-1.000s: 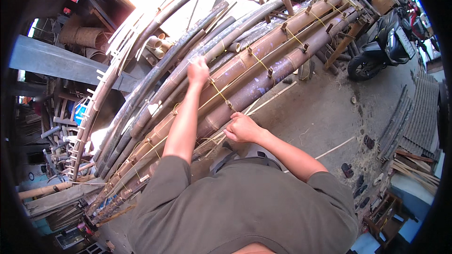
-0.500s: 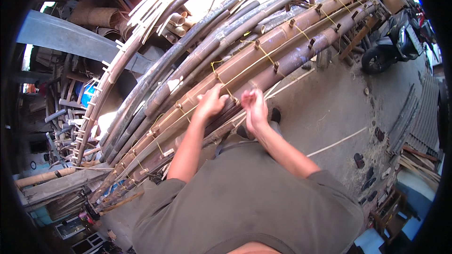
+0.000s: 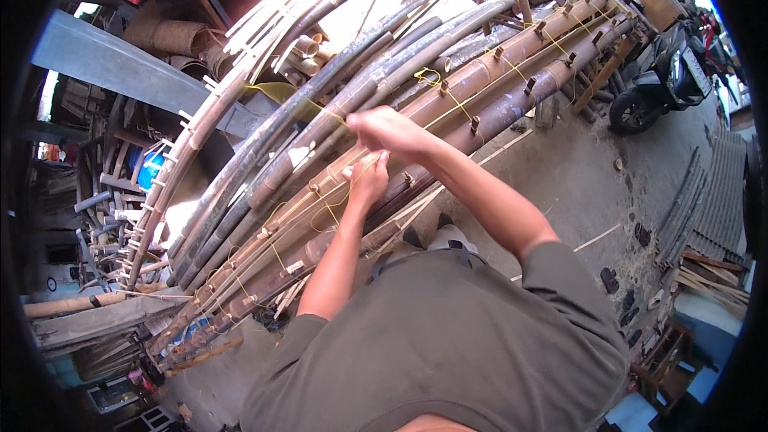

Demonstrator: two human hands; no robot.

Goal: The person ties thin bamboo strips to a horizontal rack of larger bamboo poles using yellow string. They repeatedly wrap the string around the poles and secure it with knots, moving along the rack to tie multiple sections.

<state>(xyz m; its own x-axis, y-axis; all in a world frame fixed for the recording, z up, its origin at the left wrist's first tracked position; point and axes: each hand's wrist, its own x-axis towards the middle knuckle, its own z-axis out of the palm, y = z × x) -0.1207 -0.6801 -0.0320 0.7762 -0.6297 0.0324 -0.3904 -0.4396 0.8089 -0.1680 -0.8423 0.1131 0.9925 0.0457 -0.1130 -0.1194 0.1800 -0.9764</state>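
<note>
Two long brown bamboo poles (image 3: 548,84) lie side by side, with short pegs through them and yellow cord ties (image 3: 456,102) across. Over the nearer middle of the poles, my left hand (image 3: 368,180) is closed, and a thin strand of the cord shows at its fingers. My right hand (image 3: 388,132) has crossed to just beyond it, fingers curled. From it a yellow cord (image 3: 280,94) swings out to the left, blurred by motion. My forearms partly cover the bamboo and the peg area beneath.
Dark loose bamboo poles (image 3: 344,100) lie beyond the tied pair. A curved bamboo rail with pegs (image 3: 180,140) arches at the left. A motorcycle (image 3: 668,84) stands at the far right on the concrete floor. Corrugated sheets (image 3: 712,200) and sandals (image 3: 628,300) are at the right.
My right hand has moved left and away from me, past my left hand, and the yellow cord now sweeps out leftward. My left hand has shifted slightly nearer to me.
</note>
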